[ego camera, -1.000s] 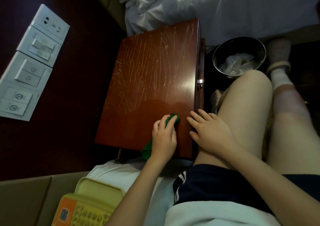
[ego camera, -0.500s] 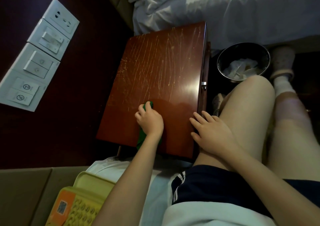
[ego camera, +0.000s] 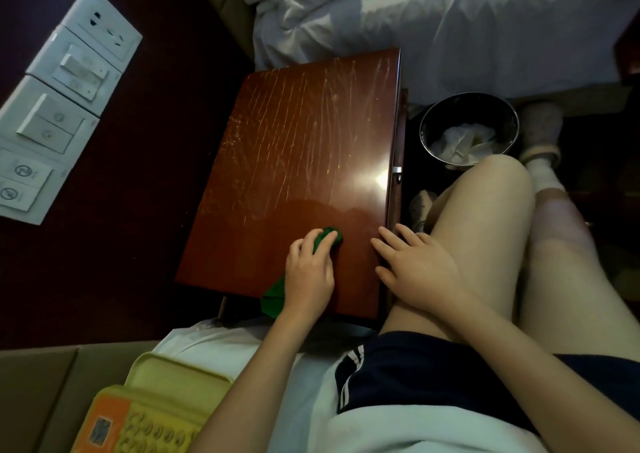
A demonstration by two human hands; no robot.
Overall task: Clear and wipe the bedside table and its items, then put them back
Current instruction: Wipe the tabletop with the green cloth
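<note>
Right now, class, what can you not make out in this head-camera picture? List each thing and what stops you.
Head view:
- Crumpled green cloth: mostly hidden under the grip of the left hand.
- Yellow and orange push-button telephone: cut off by the bottom edge.
- White plastic wall switch panels: labels too small to read.
- Round metal waste bin: pale contents dim, near side hidden by a knee.

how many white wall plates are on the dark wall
4, in a slanting row left of the bedside table: socket plate uppermost, upper switch plate, lower switch plate, then symbol plate at the frame's left edge; more may lie beyond it.
</note>
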